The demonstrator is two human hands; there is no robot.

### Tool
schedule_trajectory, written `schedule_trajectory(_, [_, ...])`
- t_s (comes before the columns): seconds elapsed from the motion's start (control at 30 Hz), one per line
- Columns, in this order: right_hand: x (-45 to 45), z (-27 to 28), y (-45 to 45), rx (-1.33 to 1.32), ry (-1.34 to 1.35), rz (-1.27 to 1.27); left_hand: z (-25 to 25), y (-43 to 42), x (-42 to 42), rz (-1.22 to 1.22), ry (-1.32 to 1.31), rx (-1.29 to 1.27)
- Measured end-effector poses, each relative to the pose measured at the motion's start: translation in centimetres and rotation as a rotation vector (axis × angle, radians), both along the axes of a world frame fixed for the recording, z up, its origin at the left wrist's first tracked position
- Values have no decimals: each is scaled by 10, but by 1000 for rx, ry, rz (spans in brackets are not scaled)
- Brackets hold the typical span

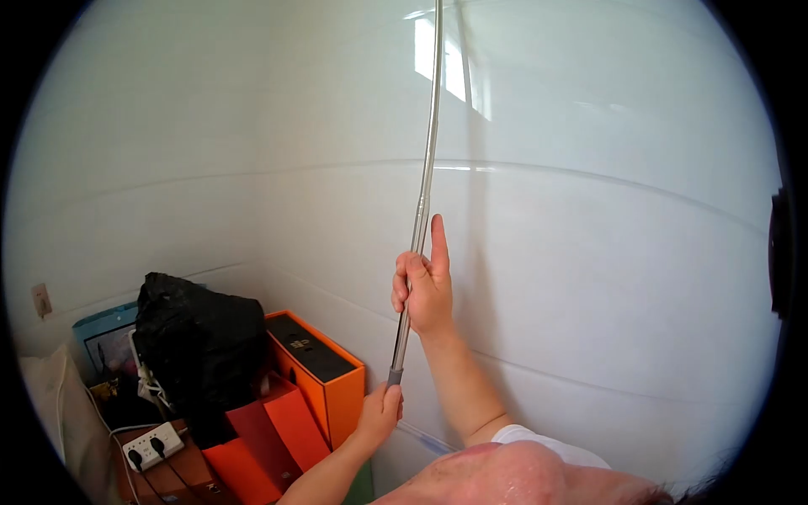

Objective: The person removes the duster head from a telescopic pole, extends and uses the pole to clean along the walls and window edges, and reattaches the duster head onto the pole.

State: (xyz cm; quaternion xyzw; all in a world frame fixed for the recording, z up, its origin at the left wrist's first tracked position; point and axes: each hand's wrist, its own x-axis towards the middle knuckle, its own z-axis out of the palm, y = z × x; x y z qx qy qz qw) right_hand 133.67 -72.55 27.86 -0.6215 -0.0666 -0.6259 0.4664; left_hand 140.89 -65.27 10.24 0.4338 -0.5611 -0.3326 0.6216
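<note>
A long silver metal pole [432, 126] with a grey grip [395, 376] near its lower end stands almost upright, leaning slightly right. Its top runs out of view. My right hand [429, 290] is closed around the shaft, with one finger stretched up beside it. Lower down, my left hand [381, 414] is wrapped around the grey grip. Whatever is at the pole's upper end does not show.
White glossy wall panels [606, 278] surround me. At the lower left are an orange box [337, 391], red boxes [295, 421], a black plastic bag [198, 337] and a white power strip [151, 444] with plugs. A wall socket [41, 300] sits at far left.
</note>
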Motion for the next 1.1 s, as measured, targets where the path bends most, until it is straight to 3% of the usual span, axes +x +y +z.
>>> schedule_trajectory(0.17, [-65, -25, 26, -56, -34, -114, -27, 7, -38, -48, -163, -67])
schedule_trajectory(0.43, [-170, -17, 38, -98, -146, -404, -55, -27, -120, -245, -199, -175])
schedule_trajectory(0.7, [-211, -13, 59, -263, -295, -730, -58, -27, -125, -406, -242, -192])
schedule_trajectory(0.93, [-194, -5, 65, -243, -237, -601, -48, -14, -106, -357, -224, -177])
schedule_trajectory(1.1, [-192, -3, 56, -159, -187, -507, -50, 12, -118, -163, -187, -105])
